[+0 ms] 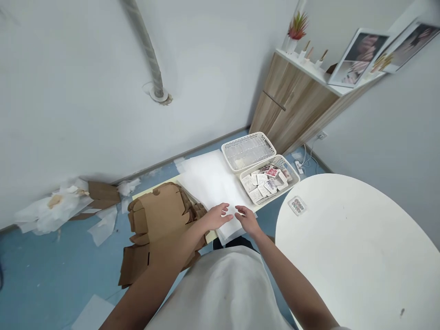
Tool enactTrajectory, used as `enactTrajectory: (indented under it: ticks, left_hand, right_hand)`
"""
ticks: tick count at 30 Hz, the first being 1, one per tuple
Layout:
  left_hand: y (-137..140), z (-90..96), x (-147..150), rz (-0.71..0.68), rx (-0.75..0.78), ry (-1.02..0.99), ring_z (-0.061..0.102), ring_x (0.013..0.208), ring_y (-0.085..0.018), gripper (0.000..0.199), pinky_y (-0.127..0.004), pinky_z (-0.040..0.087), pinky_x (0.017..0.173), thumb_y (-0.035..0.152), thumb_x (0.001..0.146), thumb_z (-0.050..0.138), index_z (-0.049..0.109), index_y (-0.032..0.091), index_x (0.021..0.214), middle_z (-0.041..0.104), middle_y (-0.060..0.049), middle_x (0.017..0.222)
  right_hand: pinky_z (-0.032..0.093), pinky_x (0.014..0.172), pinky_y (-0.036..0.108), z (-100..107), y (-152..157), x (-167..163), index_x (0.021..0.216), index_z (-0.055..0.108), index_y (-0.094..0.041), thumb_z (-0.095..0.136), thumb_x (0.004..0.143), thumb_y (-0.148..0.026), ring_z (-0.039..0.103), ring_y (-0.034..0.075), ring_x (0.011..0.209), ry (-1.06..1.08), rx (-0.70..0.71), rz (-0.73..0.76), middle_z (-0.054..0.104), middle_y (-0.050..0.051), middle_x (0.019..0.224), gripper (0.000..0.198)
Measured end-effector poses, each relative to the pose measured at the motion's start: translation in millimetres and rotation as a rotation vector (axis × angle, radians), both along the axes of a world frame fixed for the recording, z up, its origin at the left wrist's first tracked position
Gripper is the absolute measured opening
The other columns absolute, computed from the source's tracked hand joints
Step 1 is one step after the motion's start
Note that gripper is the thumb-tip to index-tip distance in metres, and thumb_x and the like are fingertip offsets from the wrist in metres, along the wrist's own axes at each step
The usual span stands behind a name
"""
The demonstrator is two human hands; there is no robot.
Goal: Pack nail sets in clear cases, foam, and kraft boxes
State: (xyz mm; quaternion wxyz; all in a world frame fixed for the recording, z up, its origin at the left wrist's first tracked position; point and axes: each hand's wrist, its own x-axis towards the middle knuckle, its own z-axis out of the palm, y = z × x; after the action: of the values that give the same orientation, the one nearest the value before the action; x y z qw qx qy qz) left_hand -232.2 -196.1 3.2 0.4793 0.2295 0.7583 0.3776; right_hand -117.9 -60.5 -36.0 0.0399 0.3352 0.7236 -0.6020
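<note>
My left hand [218, 217] and my right hand [247, 220] hover close together over a stack of white sheets [209, 176], fingers curved and apart, with nothing in either one. Left of the sheets lies a pile of flattened brown cardboard boxes [165, 206], partly behind my left forearm. Beyond my right hand sits a white basket [295, 179] filled with small printed cards and packets. Behind it, a second white basket [248, 168] holds clear plastic cases in rows.
At right stands a round white table [357, 238] bearing a small clear case [297, 205] with coloured pieces. A wooden cabinet [292, 101] fills the far corner. Crumpled white wrapping [51, 213] and cardboard [103, 191] lie on the floor at left. A power strip [299, 167] is near the cabinet.
</note>
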Motion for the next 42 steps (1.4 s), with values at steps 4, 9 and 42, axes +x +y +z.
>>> enactTrajectory:
  ticks: [4,9,42]
  left_hand:
    - [27.0,-30.0,-24.3,0.013,-0.100,0.010,0.049,0.111,-0.026,0.061,-0.033,0.040,0.087,0.051,0.068,0.056,0.047,0.018,0.119,0.053,-0.014,0.121]
    - [54.5,-72.0,-34.4,0.088,-0.238,0.050,0.042,0.118,-0.028,0.055,-0.035,0.032,0.096,0.045,0.070,0.054,0.048,0.015,0.116,0.047,-0.015,0.126]
    - [51.7,-77.9,-14.3,0.334,-0.183,0.100,0.051,0.103,-0.019,0.039,-0.032,0.039,0.090,0.036,0.084,0.039,0.051,0.015,0.115,0.053,-0.011,0.115]
  right_hand:
    - [0.035,0.097,0.041,-26.9,15.9,-27.4,0.119,0.047,-0.015,0.049,0.074,-0.030,0.041,0.024,0.119,-0.101,0.084,0.085,0.047,0.012,0.127,0.048]
    - [0.024,0.104,0.046,-56.5,22.9,-51.1,0.125,0.040,-0.017,0.049,0.074,-0.025,0.022,0.025,0.130,-0.092,0.208,0.176,0.033,0.010,0.137,0.053]
    - [0.044,0.085,0.036,-62.2,27.6,-78.2,0.133,0.026,-0.019,0.035,0.079,-0.014,0.055,0.020,0.104,-0.090,0.210,0.247,0.058,0.010,0.112,0.055]
